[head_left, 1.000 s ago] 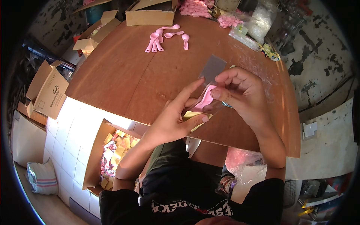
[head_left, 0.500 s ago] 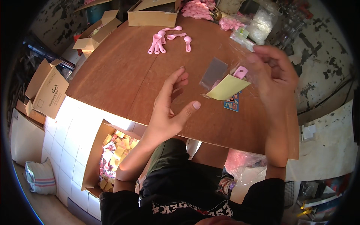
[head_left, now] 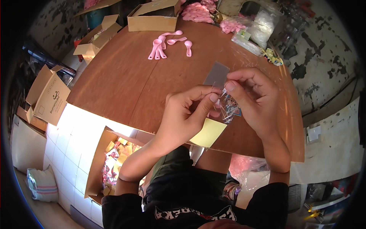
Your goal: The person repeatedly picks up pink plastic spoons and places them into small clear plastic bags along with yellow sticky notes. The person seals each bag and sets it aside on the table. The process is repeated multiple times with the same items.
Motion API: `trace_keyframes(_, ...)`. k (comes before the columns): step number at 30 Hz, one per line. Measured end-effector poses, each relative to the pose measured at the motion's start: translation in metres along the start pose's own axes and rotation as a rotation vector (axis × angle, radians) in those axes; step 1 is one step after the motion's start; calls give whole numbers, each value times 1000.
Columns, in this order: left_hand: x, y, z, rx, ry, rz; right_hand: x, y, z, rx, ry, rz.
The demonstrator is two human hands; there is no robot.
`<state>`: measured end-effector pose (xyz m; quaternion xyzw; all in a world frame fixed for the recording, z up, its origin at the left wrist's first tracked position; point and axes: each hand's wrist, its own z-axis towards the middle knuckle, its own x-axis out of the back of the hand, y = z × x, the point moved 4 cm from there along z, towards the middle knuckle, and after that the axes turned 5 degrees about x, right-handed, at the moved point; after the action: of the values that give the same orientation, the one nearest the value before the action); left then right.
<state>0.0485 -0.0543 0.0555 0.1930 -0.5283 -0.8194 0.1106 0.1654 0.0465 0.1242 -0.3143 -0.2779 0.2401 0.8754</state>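
Observation:
Over the brown table, a clear plastic bag (head_left: 231, 106) is stretched between my two hands. My left hand (head_left: 187, 114) pinches its edge between thumb and fingertips. My right hand (head_left: 254, 100) pinches the same top edge close beside it. A pale yellow card (head_left: 209, 132) hangs below my left fingers, apparently inside the bag. The pink spoon seen with it earlier is mostly hidden by my left hand. Past my fingers lies a flat greyish stack of plastic sleeves (head_left: 216, 72). Farther off, several pink measuring spoons (head_left: 157, 47) lie on the wood.
The table (head_left: 114, 87) has a curved far edge. At its back stand an open cardboard box (head_left: 152, 21), pink spoon piles (head_left: 197, 13) and bagged plastic (head_left: 262, 28). A carton (head_left: 93, 164) of filled packets sits on the floor at lower left.
My right hand has come left and down with the bag and yellow card. My left hand has moved right, and its open fingers have closed on the bag's edge.

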Motion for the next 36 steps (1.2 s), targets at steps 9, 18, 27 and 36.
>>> trace_keyframes(9, -9, 5, -2, 54, -83, 258, 10, -18, -12, 519, -160, -586)
trace_keyframes(18, -26, 4, -4, 5, -197, 505, 14, -13, -34, 546, -248, -833)
trace_keyframes(27, -31, -7, -14, -29, -321, 347, 47, -8, -32, 192, -271, -221)
trace_keyframes(36, -21, 7, -1, -207, 20, 30, 224, 140, 25, -154, -124, 790)
